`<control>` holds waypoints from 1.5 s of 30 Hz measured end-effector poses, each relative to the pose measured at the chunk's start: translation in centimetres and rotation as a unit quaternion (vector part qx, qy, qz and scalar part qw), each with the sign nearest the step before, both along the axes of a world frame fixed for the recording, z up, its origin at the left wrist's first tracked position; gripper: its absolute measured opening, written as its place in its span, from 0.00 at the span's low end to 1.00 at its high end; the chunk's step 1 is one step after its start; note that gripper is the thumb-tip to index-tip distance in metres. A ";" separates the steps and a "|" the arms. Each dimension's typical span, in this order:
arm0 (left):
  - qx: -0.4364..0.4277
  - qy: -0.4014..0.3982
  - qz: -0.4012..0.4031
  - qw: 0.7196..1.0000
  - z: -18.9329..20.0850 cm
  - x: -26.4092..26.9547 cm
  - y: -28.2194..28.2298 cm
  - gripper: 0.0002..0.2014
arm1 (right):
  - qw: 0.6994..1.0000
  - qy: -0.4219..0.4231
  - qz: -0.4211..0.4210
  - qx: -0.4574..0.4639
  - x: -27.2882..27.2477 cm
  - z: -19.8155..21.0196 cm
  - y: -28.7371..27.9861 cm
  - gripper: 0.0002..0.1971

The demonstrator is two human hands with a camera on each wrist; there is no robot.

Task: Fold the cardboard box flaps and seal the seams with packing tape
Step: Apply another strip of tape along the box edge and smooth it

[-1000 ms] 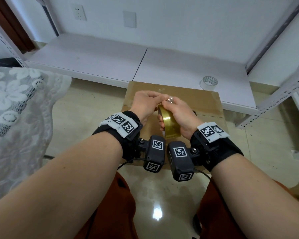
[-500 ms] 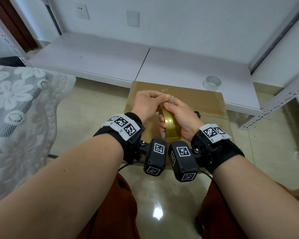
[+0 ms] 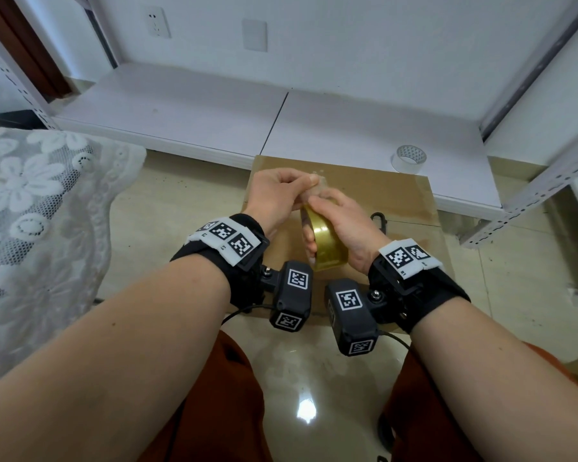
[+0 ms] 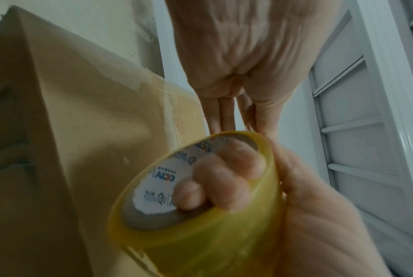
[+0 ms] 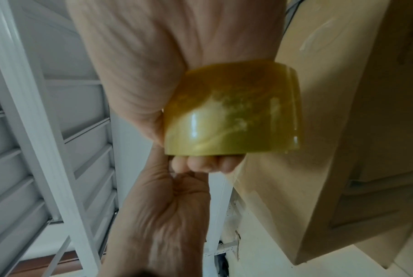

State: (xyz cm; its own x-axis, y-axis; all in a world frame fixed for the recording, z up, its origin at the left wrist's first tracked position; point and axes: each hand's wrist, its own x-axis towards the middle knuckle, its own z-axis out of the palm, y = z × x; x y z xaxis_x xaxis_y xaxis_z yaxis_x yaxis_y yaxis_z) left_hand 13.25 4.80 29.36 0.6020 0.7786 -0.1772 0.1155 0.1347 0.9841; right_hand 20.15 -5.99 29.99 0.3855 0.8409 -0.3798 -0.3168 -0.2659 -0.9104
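A closed brown cardboard box (image 3: 391, 191) lies on the floor in front of my knees. Above it my right hand (image 3: 346, 220) grips a yellowish packing tape roll (image 3: 326, 245), its fingers (image 4: 221, 174) hooked through the core. My left hand (image 3: 281, 191) pinches the tape's free end at the top of the roll, where a short clear strip (image 3: 318, 192) is lifted off. In the right wrist view the tape roll (image 5: 234, 112) sits under the right hand's palm, with the left hand (image 5: 158, 211) beyond it and the box (image 5: 343, 131) to the right.
A second, clear tape roll (image 3: 408, 158) stands on the low white shelf board (image 3: 187, 108) behind the box. A small black object (image 3: 379, 220) lies on the box top by my right hand. A lace-covered surface (image 3: 30, 208) is at left, and a metal rack post (image 3: 528, 198) at right.
My left fingers have drawn the tape end a little way up off the roll. Both hands stay over the box, and the right hand's grip on the roll is unchanged.
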 end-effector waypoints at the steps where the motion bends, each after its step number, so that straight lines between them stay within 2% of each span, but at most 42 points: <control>1: 0.002 0.000 0.001 1.000 0.0 0.0 0.0 0.04 | 1.000 -0.001 -0.001 0.000 0.0 -0.1 0.0 0.12; 15: 0.037 0.009 0.025 0.999 -0.7 0.1 -0.2 0.05 | 1.000 0.019 -0.001 0.007 -0.5 -0.5 0.2 0.08; 22: 0.027 0.037 0.029 0.999 -1.2 -0.8 0.4 0.06 | 0.999 0.040 0.024 -0.005 -1.0 -0.7 0.6 0.12; 25: -0.002 0.057 0.029 0.998 -1.4 -1.7 1.2 0.04 | 0.998 0.044 0.040 -0.030 -1.8 -1.0 1.1 0.16; 27: -0.019 0.087 0.041 0.995 -1.9 -2.7 2.1 0.05 | 0.997 0.051 0.047 -0.039 -2.3 -1.4 1.6 0.25; 29: -0.045 0.127 0.048 0.990 -3.1 -3.9 3.0 0.10 | 0.996 0.061 0.054 -0.048 -2.5 -1.8 2.2 0.34; 31: -0.061 0.152 0.047 0.985 -4.3 -4.8 3.3 0.10 | 0.995 0.056 0.055 -0.062 -2.4 -2.2 2.7 0.38; 33: -0.082 0.156 0.069 0.982 -5.1 -5.0 3.6 0.07 | 0.995 0.042 0.050 -0.077 -2.1 -2.2 3.1 0.38; 36: -0.187 0.109 0.094 0.972 -5.3 -5.1 3.8 0.12 | 0.994 0.028 0.044 -0.092 -1.2 -2.1 3.4 0.37; 38: -0.265 0.071 0.093 0.957 -5.3 -5.0 3.2 0.13 | 0.993 0.022 0.045 -0.104 -0.4 -1.8 3.1 0.35; 41: -0.334 0.079 0.076 0.936 -5.8 -4.4 0.7 0.12 | 0.990 0.021 0.051 -0.128 0.6 -1.5 2.0 0.33; 43: -0.338 0.099 0.057 0.934 -6.5 -3.8 -0.5 0.18 | 0.988 0.021 0.058 -0.143 1.4 -1.3 1.1 0.31; 45: -0.304 0.106 0.053 0.945 -6.5 -2.9 -0.5 0.21 | 0.987 0.013 0.061 -0.146 1.9 -1.0 0.5 0.29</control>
State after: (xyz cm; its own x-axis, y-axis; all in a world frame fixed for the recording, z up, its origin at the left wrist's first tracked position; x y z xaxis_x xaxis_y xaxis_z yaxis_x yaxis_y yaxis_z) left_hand 10.30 4.28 22.90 0.4259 0.5481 -0.7198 0.2558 0.6902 0.6769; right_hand 22.10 -5.51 28.97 0.2748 0.7338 -0.6213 -0.2879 -0.5538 -0.7813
